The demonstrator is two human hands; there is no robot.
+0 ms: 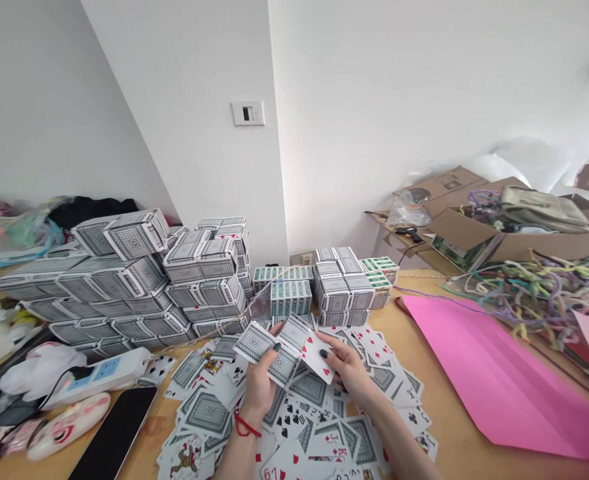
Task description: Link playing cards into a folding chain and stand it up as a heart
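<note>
Playing cards are in both of my hands above a loose spread of cards. My left hand (260, 387), with a red string at the wrist, grips a few cards (257, 343) that show grey patterned backs, its thumb on top. My right hand (345, 367) pinches a hearts card (316, 353), face up, at its right edge. That card meets or overlaps another back-up card (294, 331) between the hands. Beneath them lie many scattered cards (207, 411), some face up, some face down, including a joker (187, 460) at the lower left.
Stacked bundles of grey-backed cards (137, 235) rise at the left, more (339, 283) behind my hands beside green boxes (291, 297). A phone (114, 433) and power strip (104, 377) lie left. Pink paper (499, 380), tangled fuzzy stems (529, 287) and a cardboard box (534, 243) are right.
</note>
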